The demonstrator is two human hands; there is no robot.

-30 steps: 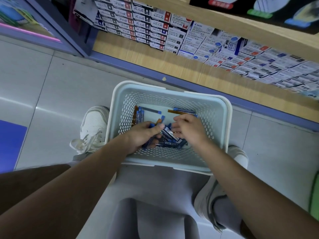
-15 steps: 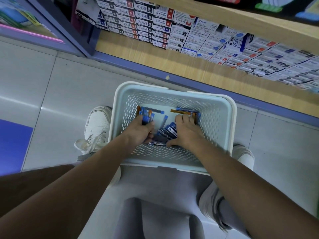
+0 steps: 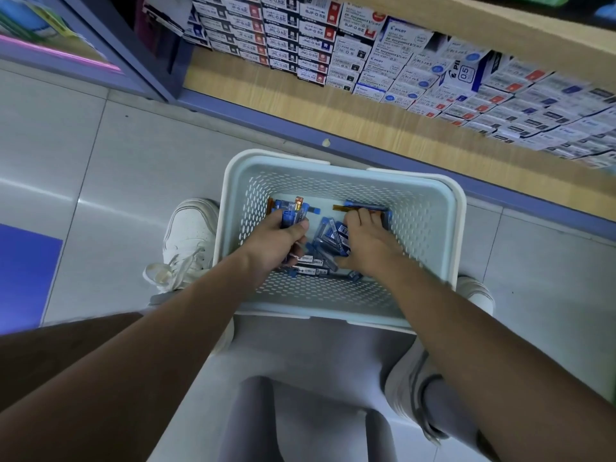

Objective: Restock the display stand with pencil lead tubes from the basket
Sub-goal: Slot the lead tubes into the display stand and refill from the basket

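A pale perforated plastic basket [image 3: 430,228] stands on the floor between my feet. Several blue and orange pencil lead tubes [image 3: 335,233] lie loose on its bottom. My left hand [image 3: 278,243] is inside at the left, fingers curled round a bunch of blue tubes [image 3: 290,213]. My right hand [image 3: 365,243] is inside at the right, its fingers curled down onto the tubes [image 3: 363,205] by the far wall; whether they grip one is hidden. The display stand is out of view.
A low wooden shelf [image 3: 266,91] runs along the far side, packed with rows of white pen refill boxes [image 3: 366,58]. My white shoes [image 3: 190,235] flank the basket on grey floor tiles. A blue mat [image 3: 23,275] lies at the left.
Both hands have reached further into the basket toward its far wall. My left hand has gathered more blue tubes. The camera has tilted slightly, bringing the basket lower in view.
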